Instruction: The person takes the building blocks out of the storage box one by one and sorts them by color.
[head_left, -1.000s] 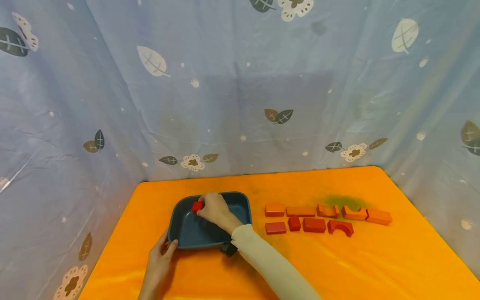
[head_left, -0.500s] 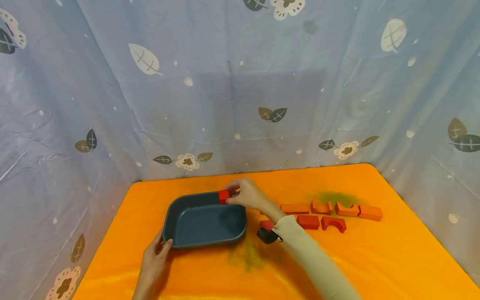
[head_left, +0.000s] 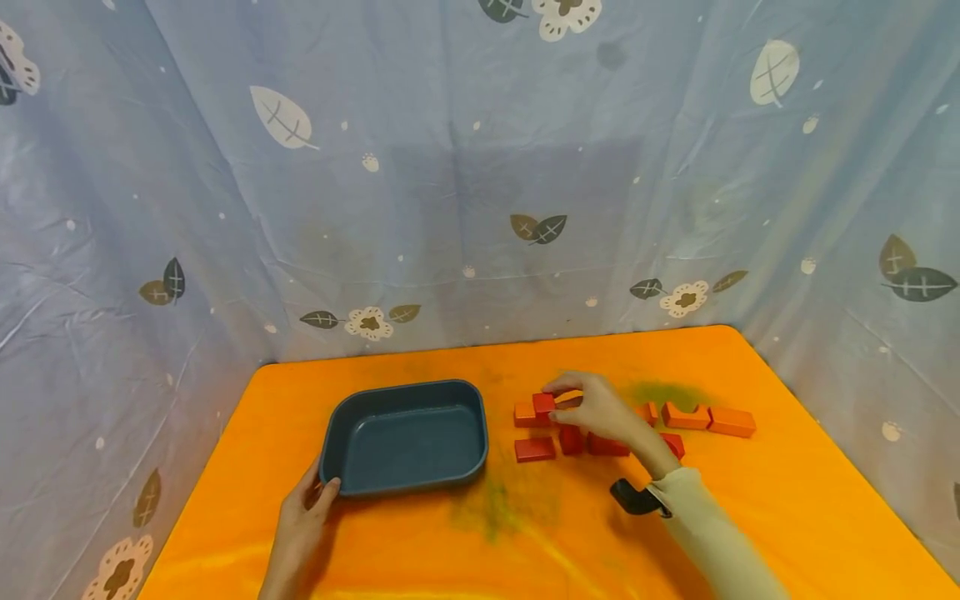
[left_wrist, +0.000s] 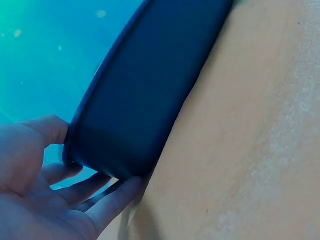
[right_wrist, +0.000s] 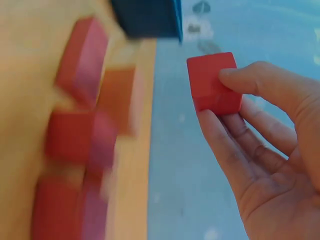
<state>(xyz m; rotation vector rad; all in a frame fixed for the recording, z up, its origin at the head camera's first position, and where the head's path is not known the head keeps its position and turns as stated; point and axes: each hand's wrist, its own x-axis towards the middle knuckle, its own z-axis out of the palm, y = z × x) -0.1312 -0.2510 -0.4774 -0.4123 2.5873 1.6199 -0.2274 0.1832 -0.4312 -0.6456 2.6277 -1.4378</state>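
My right hand (head_left: 600,410) pinches a small red cube (head_left: 543,404) between thumb and fingertips, holding it just above the left end of the far row of blocks. In the right wrist view the red cube (right_wrist: 214,83) sits against my thumb tip with my fingers (right_wrist: 235,150) curled beneath it, and the blocks below are blurred.

My left hand (head_left: 303,508) rests at the near left corner of the dark blue tray (head_left: 405,392), thumb on its rim and fingers tucked under its edge. In the left wrist view the thumb lies over the tray's lip and the fingers (left_wrist: 107,202) reach beneath the tray's (left_wrist: 150,95) wall, so this hand grips the tray. The tray stands on the orange worktop (head_left: 525,542), left of centre.

Right of the tray lie two rows of red and orange blocks. An orange block (head_left: 524,414) is at the far row's left end, touching or just beside the cube. A flat red block (head_left: 535,449) lies at the near row's left end. Further right are an orange notched block (head_left: 686,416) and an orange brick (head_left: 732,422). My hand hides several blocks between them.

A pale blue cloth printed with leaves and flowers (head_left: 480,208) hangs behind and around the worktop.
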